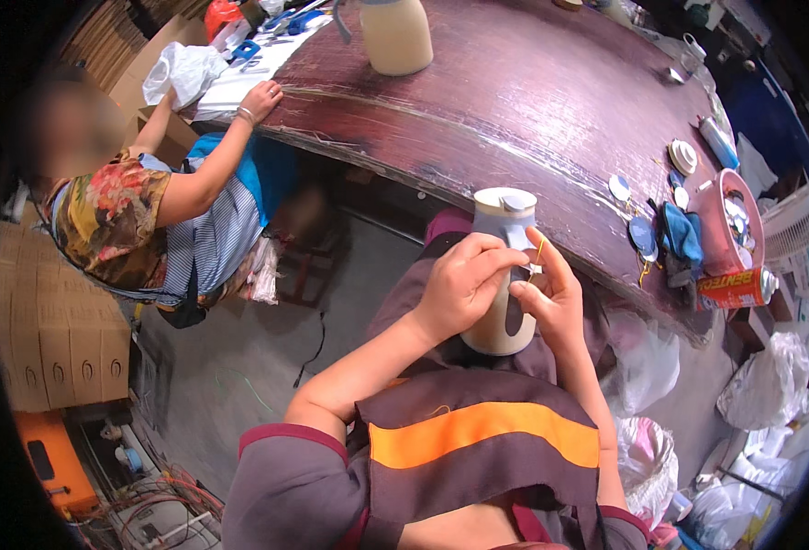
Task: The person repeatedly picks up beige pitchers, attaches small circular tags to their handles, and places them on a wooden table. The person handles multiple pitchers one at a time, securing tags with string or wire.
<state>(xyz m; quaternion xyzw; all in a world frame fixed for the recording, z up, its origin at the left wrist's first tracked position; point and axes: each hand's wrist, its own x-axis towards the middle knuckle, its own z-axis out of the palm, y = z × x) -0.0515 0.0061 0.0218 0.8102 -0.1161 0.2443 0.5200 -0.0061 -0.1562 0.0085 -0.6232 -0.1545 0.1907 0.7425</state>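
Note:
A cream vacuum jug (pixel 498 341) with a grey collar and a pale lid stands on my lap, close against the table edge. Both hands are in front of its upper part, hiding much of its body and handle. My left hand (pixel 462 282) is closed, its fingertips pinched near a small white piece (pixel 535 269). A thin yellow string (pixel 540 249) runs from that piece to my right hand (pixel 556 298). The right thumb and forefinger are bent around the string, a gap between them. What exactly the left fingertips grip is partly hidden.
Another cream jug (pixel 397 41) stands on the dark red table (pixel 515 101). Round tags (pixel 642 236), a pink basket (pixel 733 220), a spray can (pixel 739 288) and a fan (pixel 797 220) are at right. A co-worker (pixel 148 202) sits at left near cartons (pixel 60 321).

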